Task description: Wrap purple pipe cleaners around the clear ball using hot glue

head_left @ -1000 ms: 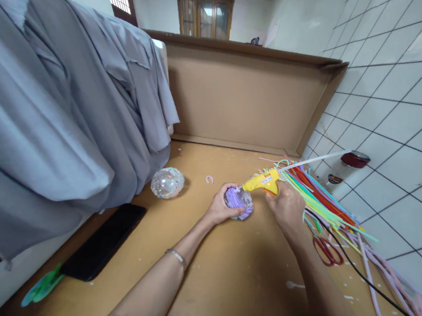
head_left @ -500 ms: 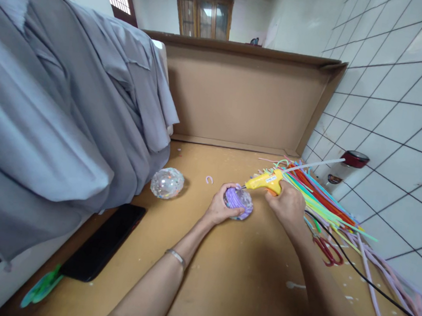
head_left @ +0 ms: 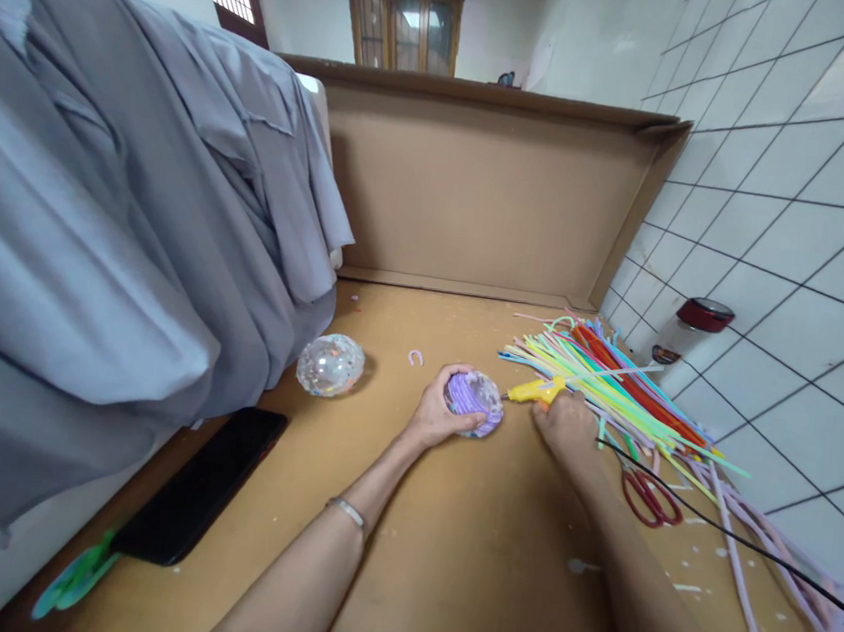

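In my left hand (head_left: 444, 411) is a small clear round bowl (head_left: 490, 400), its near side covered with rows of purple pipe cleaner (head_left: 468, 393). My thumb presses on its front and my fingers wrap round the left side. My right hand (head_left: 567, 424) is closed round the handle of a yellow glue gun (head_left: 537, 389), with a long white glue stick (head_left: 616, 375) poking from its back. The nozzle points left, just beside the bowl's right rim; whether it touches, I cannot tell. A second clear bowl-like piece (head_left: 330, 365) sits to the left on the table.
Many coloured pipe cleaners (head_left: 631, 398) lie at the right, with red-handled scissors (head_left: 650, 497) and a black cord (head_left: 735, 562). A red-lidded jar (head_left: 692, 329) stands by the tiled wall. A black phone (head_left: 200, 486) and a cloth-covered shape (head_left: 148, 197) are left; a cardboard panel (head_left: 480, 191) stands behind.
The glue gun has moved right and down, from the top of the bowl to its right side, and now lies more level. My left hand keeps holding the bowl.
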A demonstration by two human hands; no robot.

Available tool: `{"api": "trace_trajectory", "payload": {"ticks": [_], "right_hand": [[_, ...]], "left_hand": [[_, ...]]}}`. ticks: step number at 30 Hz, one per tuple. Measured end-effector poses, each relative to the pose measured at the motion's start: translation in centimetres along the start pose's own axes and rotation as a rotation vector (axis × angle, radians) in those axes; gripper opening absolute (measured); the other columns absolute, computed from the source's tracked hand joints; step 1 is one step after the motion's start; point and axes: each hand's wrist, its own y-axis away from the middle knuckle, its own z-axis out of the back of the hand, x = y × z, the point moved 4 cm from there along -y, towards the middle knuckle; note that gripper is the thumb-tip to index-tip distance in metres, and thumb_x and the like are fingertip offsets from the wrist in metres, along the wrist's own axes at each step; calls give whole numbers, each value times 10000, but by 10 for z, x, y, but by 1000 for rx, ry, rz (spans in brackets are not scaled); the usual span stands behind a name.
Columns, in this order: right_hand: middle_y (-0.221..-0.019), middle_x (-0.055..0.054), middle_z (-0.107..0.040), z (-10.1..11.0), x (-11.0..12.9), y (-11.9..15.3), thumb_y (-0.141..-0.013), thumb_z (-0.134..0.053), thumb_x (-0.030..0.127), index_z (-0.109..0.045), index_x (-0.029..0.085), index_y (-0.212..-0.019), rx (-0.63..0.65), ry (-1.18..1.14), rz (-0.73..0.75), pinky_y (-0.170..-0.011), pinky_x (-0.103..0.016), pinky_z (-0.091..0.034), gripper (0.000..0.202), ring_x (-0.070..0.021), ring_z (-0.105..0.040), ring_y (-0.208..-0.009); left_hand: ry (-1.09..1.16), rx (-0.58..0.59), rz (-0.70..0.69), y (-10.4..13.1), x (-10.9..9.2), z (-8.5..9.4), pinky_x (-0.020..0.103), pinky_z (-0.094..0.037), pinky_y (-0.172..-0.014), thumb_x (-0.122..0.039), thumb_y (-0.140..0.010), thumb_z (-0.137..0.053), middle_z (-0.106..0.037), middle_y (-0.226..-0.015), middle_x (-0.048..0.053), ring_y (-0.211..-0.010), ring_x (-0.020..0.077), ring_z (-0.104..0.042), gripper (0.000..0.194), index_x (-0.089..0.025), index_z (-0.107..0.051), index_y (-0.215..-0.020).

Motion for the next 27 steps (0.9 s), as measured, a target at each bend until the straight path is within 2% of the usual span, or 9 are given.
{"api": "trace_trajectory", "payload": {"ticks": [4, 7, 9, 11, 14, 17, 19, 21, 27], "right_hand": [[-875, -264, -672, -5, -7, 4, -844, -543, 388, -692, 27, -876, -20, 74, 34, -642, -387, -449, 392, -329, -665, -782], [-845, -267, -674, 10, -4, 4, -814, -605, 421, -695, 61, -812, -104, 147, 101, -713, -458, -436, 371, -358, -643, -807], [-872, -255, -674, 28, 2, 4, -809, -624, 415, -683, 58, -877, -128, 113, 146, -744, -451, -431, 368, -345, -629, -841], [-944, -210, -679, 48, 17, 9, -830, -608, 372, -657, 74, -996, -137, -35, 299, -795, -417, -430, 345, -302, -621, -887], [-1017, -136, -663, 78, 44, 27, -854, -593, 374, -594, 117, -1185, -157, -390, 603, -821, -325, -440, 418, -224, -608, -912], [-939, -115, -656, 90, 62, 44, -892, -538, 336, -653, 147, -1074, -178, -438, 736, -787, -316, -433, 286, -229, -589, -884], [-880, -109, -664, 89, 65, 47, -930, -450, 250, -684, 152, -954, -159, -434, 716, -762, -297, -424, 255, -210, -590, -840], [-883, -109, -685, 86, 60, 44, -937, -414, 198, -693, 147, -925, -140, -447, 640, -746, -279, -420, 284, -195, -605, -826], [-905, -93, -733, 83, 46, 35, -875, -518, 191, -729, 175, -851, -54, -376, 460, -733, -270, -418, 214, -203, -655, -863]], "left_hand": [[-9, 0, -19, 0, -1, -1, 372, -438, -1004, -318, -531, -833, -591, -1218, 74, -1120, 241, -573, 690, -203, -518, -1133], [-24, 3, -17, 1, -2, -3, 372, -436, -1014, -285, -530, -840, -597, -1214, 81, -1130, 243, -573, 683, -197, -519, -1125], [-32, 4, -21, 2, -4, -4, 371, -435, -1019, -267, -534, -837, -600, -1207, 83, -1129, 240, -575, 677, -191, -518, -1127], [-43, 10, -31, 2, -7, -5, 371, -441, -1016, -260, -538, -829, -599, -1201, 80, -1118, 236, -582, 676, -188, -515, -1132], [-98, 34, -63, 4, -11, -9, 377, -443, -1016, -241, -533, -818, -599, -1190, 73, -1103, 235, -587, 663, -194, -522, -1125], [-152, 42, -136, 5, -16, -12, 397, -434, -1034, -218, -521, -808, -596, -1185, 79, -1122, 251, -579, 650, -191, -536, -1111], [-159, 41, -161, 5, -16, -12, 402, -433, -1041, -221, -521, -811, -588, -1196, 87, -1138, 256, -574, 648, -189, -538, -1109], [-156, 44, -155, 5, -15, -13, 400, -435, -1042, -227, -524, -816, -582, -1209, 91, -1143, 255, -576, 650, -193, -537, -1110], [-133, 43, -149, 4, -13, -12, 397, -423, -1050, -234, -520, -814, -580, -1220, 92, -1146, 250, -573, 648, -193, -539, -1106]]}}
